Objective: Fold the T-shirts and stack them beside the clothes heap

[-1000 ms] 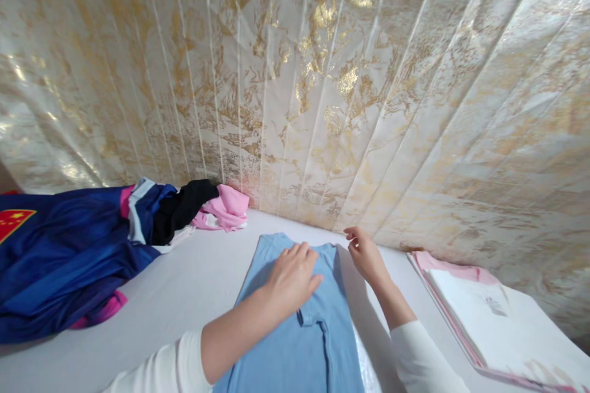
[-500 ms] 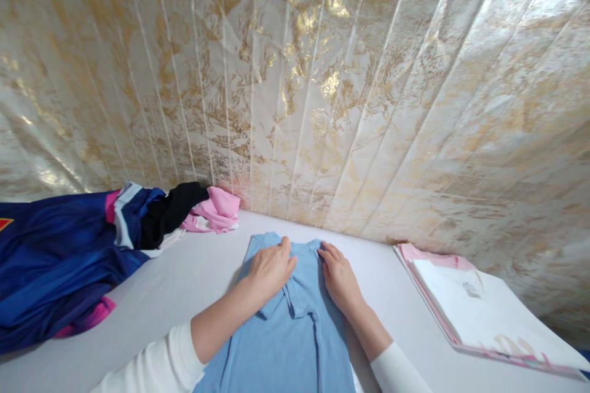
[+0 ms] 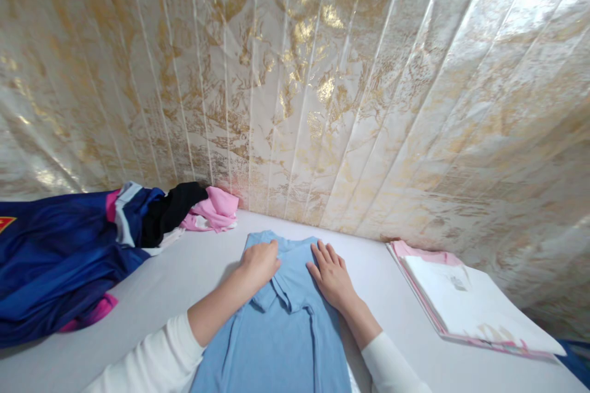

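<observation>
A light blue shirt (image 3: 281, 350) lies in front of me, its sides and sleeves folded in over the body and its neck end pointing at the wall. At the upper left of the shirt is my left hand (image 3: 262, 263), fingers curled closed on the fabric; the fingertips are partly hidden. My right hand (image 3: 330, 273) rests flat near the upper right edge of the shirt, its fingers spread and holding nothing. The shirt's lower end runs out of view at the bottom.
The white surface (image 3: 184, 282) meets a gold-patterned wall covering (image 3: 295, 86). On the left are a dark blue garment (image 3: 59, 258), a black cloth (image 3: 173, 212) and a pink cloth (image 3: 219, 209). Folded white (image 3: 474, 301) and pink (image 3: 428, 252) garments are stacked at right.
My left hand has shifted slightly left and its fingers have curled in. My right hand has flattened and spread over the shirt's upper right. The view has tilted a little.
</observation>
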Demonstrator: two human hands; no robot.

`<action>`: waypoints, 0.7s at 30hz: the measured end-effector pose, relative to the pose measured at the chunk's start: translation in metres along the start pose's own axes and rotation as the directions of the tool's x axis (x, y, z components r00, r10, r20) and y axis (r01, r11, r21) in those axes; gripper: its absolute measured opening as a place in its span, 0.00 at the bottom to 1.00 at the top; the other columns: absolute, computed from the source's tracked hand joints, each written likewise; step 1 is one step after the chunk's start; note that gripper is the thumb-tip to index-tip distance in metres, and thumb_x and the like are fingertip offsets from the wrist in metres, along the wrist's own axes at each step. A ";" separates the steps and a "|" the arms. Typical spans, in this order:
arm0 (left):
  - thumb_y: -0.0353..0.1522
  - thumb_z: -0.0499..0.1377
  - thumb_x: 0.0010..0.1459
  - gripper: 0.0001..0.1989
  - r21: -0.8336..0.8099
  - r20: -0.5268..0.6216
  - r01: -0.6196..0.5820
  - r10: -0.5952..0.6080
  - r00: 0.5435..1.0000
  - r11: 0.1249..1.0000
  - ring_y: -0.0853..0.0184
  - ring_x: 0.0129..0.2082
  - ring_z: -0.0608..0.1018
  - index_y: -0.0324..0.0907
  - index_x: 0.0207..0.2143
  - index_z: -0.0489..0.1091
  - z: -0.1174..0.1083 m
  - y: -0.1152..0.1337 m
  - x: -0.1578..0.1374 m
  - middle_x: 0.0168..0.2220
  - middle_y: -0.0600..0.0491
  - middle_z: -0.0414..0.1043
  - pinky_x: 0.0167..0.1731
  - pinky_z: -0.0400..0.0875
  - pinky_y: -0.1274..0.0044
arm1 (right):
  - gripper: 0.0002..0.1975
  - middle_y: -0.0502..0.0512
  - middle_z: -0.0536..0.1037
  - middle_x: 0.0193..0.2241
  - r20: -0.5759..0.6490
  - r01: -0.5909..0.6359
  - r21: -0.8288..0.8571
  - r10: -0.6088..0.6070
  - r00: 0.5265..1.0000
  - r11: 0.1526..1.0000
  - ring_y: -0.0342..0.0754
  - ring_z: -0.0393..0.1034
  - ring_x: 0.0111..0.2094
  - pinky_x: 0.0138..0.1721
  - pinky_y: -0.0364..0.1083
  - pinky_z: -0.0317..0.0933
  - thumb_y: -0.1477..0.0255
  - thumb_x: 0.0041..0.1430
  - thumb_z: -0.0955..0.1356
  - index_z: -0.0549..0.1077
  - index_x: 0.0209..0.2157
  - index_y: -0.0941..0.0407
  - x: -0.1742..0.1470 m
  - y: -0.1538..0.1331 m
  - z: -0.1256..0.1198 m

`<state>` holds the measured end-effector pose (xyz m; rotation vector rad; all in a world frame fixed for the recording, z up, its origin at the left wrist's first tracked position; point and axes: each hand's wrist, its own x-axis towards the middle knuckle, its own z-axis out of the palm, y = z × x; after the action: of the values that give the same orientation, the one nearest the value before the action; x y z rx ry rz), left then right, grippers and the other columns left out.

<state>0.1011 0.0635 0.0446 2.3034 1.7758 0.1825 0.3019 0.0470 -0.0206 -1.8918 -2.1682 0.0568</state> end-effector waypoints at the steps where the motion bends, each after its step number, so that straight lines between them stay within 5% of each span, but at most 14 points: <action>1: 0.28 0.58 0.56 0.12 0.020 -0.009 -0.005 0.005 1.000 1.000 0.53 0.40 0.79 0.37 0.45 0.69 -0.001 -0.002 -0.001 0.35 0.43 0.76 0.38 0.70 0.69 | 0.28 0.61 0.55 0.65 -0.002 -0.002 -0.002 0.002 1.000 1.000 0.59 0.43 0.66 0.61 0.59 0.48 0.60 0.66 0.60 0.59 0.63 0.58 0.000 0.000 -0.001; 7: 0.18 0.53 0.53 0.19 0.049 -0.048 -0.267 0.269 0.962 0.962 0.57 0.52 0.70 0.40 0.46 0.67 -0.014 -0.011 -0.021 0.49 0.45 0.68 0.49 0.64 0.68 | 0.26 0.66 0.57 0.64 -0.191 0.138 0.249 -0.092 0.977 0.959 0.55 0.48 0.66 0.63 0.56 0.48 0.67 0.65 0.58 0.60 0.61 0.62 -0.016 -0.012 0.000; 10: 0.19 0.57 0.50 0.19 -0.007 0.003 -0.509 0.509 0.861 0.861 0.63 0.50 0.69 0.46 0.42 0.68 -0.013 -0.011 -0.038 0.46 0.54 0.69 0.50 0.62 0.74 | 0.26 0.60 0.60 0.63 -0.229 0.215 0.479 -0.116 0.966 0.851 0.50 0.53 0.64 0.63 0.55 0.50 0.73 0.62 0.57 0.58 0.62 0.57 -0.030 -0.028 0.009; 14: 0.23 0.59 0.53 0.11 -0.025 -0.019 -0.663 0.663 0.748 0.748 0.61 0.46 0.70 0.43 0.38 0.69 0.004 -0.005 -0.053 0.43 0.52 0.69 0.47 0.64 0.72 | 0.27 0.56 0.66 0.59 -0.162 0.115 0.720 0.004 0.987 0.684 0.50 0.60 0.60 0.61 0.56 0.54 0.75 0.59 0.58 0.60 0.61 0.54 -0.037 -0.042 0.022; 21: 0.27 0.56 0.61 0.03 -0.132 -0.128 -0.624 0.611 0.781 0.770 0.64 0.40 0.72 0.42 0.36 0.70 0.021 -0.004 -0.046 0.37 0.53 0.72 0.42 0.64 0.75 | 0.22 0.56 0.73 0.54 -0.158 0.109 0.901 0.084 0.984 0.421 0.50 0.64 0.56 0.60 0.55 0.54 0.72 0.56 0.61 0.70 0.52 0.53 -0.031 -0.034 0.025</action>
<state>0.0908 0.0175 0.0249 2.6901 0.9017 0.5151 0.2670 0.0152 -0.0429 -1.1269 -1.4540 0.8580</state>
